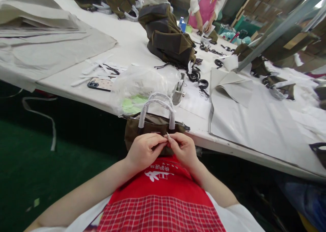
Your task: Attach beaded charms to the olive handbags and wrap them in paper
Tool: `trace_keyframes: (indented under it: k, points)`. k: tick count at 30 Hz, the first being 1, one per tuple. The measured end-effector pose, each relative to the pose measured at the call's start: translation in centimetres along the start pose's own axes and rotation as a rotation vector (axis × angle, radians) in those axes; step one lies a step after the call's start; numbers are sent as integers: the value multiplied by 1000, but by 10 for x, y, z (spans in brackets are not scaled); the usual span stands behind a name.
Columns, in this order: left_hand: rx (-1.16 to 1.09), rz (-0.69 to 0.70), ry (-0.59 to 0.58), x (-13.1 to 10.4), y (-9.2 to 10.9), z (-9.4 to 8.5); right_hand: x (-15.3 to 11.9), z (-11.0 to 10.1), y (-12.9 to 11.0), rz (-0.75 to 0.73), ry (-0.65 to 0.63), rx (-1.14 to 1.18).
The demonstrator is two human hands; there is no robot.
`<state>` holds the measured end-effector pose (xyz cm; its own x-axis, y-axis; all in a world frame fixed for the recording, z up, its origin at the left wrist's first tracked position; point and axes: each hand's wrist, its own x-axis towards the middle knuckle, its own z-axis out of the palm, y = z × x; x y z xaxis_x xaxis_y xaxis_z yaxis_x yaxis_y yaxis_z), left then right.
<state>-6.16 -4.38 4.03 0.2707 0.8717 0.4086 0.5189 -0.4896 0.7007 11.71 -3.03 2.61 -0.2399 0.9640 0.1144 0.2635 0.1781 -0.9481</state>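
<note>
An olive-brown handbag (132, 131) hangs at the table's front edge, its two handles (143, 114) wrapped in white film and its zipped top partly open. In front of it, my left hand (146, 149) and my right hand (183, 148) meet with fingertips pinched together. A small shiny metal piece (168, 135) sticks up from between my right thumb and forefinger. What my left fingertips pinch is hidden. Both hands are close to the bag's front face, but I cannot tell whether they touch it.
Behind the bag lie a clear plastic bag (142, 81), a grey tape dispenser (179, 89), a phone (99, 84) and black straps (203, 85). A stack of olive bags (170, 38) stands farther back. Grey sheets (236, 116) cover the right side. Across the table a person (205, 7) handles something.
</note>
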Motion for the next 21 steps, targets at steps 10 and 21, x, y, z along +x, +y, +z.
trace_keyframes:
  k: [10, 21]
  points:
    - [-550, -383, -388, 30, -13, -5, 13, -24, 7, 443, -383, 612]
    - [-646, -542, -281, 28, -18, 7, 14, -19, 12, 533, -476, 820]
